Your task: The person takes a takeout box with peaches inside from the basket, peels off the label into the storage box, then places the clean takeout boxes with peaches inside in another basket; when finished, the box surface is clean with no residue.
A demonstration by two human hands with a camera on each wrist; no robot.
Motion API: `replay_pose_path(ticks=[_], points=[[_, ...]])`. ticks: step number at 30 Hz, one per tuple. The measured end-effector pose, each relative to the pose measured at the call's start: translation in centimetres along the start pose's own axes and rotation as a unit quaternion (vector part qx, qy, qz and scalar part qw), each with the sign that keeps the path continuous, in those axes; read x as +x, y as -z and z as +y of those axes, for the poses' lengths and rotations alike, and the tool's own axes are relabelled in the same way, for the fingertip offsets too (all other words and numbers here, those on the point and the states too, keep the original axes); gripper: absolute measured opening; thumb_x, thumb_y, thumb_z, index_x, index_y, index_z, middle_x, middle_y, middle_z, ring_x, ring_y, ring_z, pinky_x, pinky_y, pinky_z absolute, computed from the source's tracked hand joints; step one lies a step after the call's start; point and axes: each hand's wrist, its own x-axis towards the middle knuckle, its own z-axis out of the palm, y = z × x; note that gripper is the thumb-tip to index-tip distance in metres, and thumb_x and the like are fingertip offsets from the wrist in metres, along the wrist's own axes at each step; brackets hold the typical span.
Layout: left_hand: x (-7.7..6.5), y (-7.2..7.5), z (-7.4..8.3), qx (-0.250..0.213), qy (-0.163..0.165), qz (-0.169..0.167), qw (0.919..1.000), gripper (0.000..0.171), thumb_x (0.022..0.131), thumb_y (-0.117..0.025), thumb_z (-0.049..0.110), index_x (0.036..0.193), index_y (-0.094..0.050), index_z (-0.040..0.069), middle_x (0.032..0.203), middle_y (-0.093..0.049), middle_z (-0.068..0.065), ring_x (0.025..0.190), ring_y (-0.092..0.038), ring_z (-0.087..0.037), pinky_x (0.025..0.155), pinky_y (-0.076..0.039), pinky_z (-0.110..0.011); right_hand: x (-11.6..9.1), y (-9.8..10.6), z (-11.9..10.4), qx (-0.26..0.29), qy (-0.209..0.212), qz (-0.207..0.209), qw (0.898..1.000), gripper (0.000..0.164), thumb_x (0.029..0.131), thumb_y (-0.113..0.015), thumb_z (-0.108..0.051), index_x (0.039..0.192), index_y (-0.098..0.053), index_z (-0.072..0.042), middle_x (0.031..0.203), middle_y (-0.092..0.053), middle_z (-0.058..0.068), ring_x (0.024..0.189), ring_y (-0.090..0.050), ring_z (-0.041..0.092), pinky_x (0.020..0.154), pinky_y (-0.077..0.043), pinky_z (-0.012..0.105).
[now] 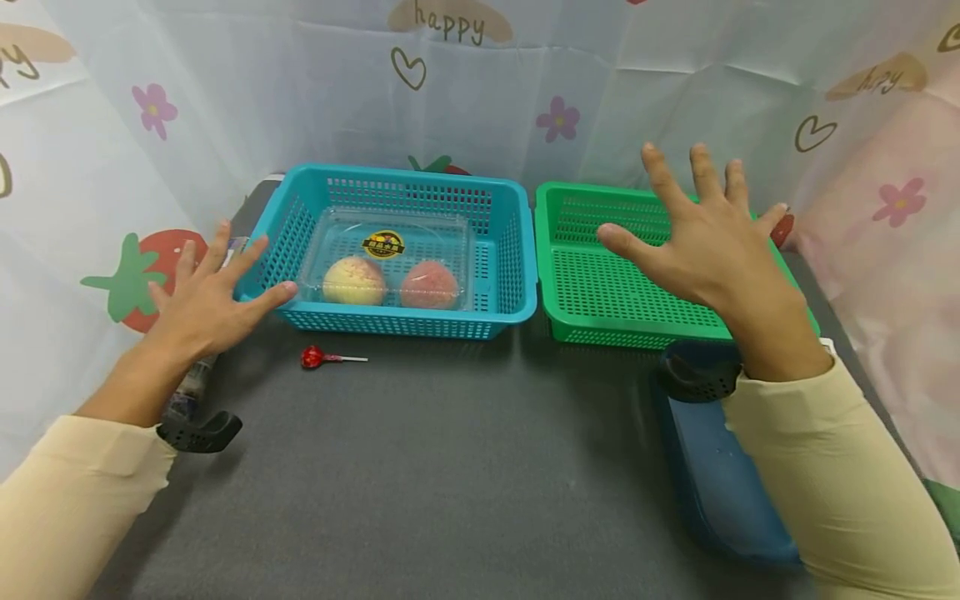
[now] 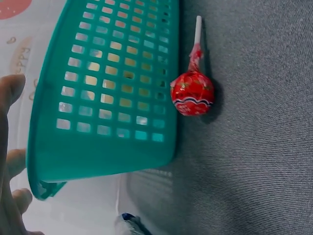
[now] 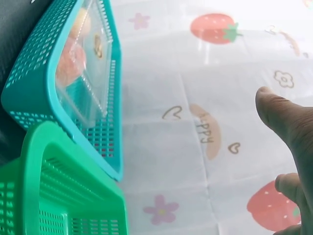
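Observation:
My left hand [image 1: 201, 310] is spread with fingers apart at the left end of a blue plastic basket [image 1: 405, 321], overlapping its corner in the head view. In that basket lies a clear plastic box [image 1: 435, 229] with a yellowish peach [image 1: 354, 281] and a pink peach [image 1: 430, 285] inside. A red-wrapped lollipop [image 1: 312, 357] lies in front of the basket, its white stick pointing right; the left wrist view shows the lollipop [image 2: 192, 93] close beside the basket wall. Raised above a green basket [image 1: 622, 329], my right hand [image 1: 708, 242] has its fingers fanned out, holding nothing.
A dark blue tray [image 1: 720, 467] lies at the right, partly hidden under my right forearm. Partly covered by my left wrist is an object in clear and dark wrapping [image 1: 193, 383]. A printed curtain [image 1: 487, 92] hangs behind the grey table [image 1: 450, 467].

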Motion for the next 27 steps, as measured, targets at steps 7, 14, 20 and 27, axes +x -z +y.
replay_pose_path(ticks=[7, 14, 20, 27], points=[[0.4, -0.8, -0.5, -0.008, -0.02, 0.006, 0.9998, 0.079, 0.092, -0.044, 0.064, 0.154, -0.026, 0.016, 0.16, 0.008, -0.01, 0.14, 0.014, -0.044, 0.087, 0.003, -0.084, 0.8, -0.9, -1.2, 0.019, 0.019, 0.002, 1.0, 0.088, 0.084, -0.034, -0.079, 0.154, 0.003, -0.039, 0.159, 0.008, 0.015, 0.14, 0.012, 0.045, 0.088, 0.011, 0.08], [0.6, -1.4, -1.0, -0.018, -0.029, 0.006, 0.9994, 0.077, 0.095, -0.043, 0.059, 0.149, -0.035, 0.005, 0.16, 0.002, -0.014, 0.14, 0.007, -0.046, 0.094, -0.007, -0.08, 1.5, -2.2, -2.7, 0.045, 0.037, 0.003, 0.998, 0.088, 0.085, -0.037, -0.078, 0.154, 0.0, -0.039, 0.16, 0.002, 0.013, 0.142, 0.006, 0.043, 0.094, 0.006, 0.078], [0.5, -1.8, -1.3, -0.036, -0.052, 0.023, 0.9977, 0.075, 0.096, -0.044, 0.054, 0.143, -0.041, -0.004, 0.158, -0.007, -0.02, 0.141, -0.001, -0.047, 0.101, -0.009, -0.073, 2.2, -3.1, -3.6, 0.073, 0.049, 0.003, 0.996, 0.086, 0.086, -0.037, -0.076, 0.154, -0.001, -0.039, 0.16, -0.001, 0.012, 0.142, 0.001, 0.042, 0.098, -0.001, 0.076], [0.6, -2.3, -1.4, -0.036, -0.069, 0.052, 0.9956, 0.071, 0.097, -0.044, 0.052, 0.137, -0.047, -0.007, 0.156, -0.015, -0.022, 0.14, -0.01, -0.047, 0.106, -0.009, -0.066, 3.2, -4.3, -4.8, 0.151, 0.056, 0.007, 0.987, 0.083, 0.088, -0.042, -0.072, 0.155, -0.005, -0.039, 0.159, -0.007, 0.011, 0.143, -0.007, 0.038, 0.105, -0.013, 0.068]])
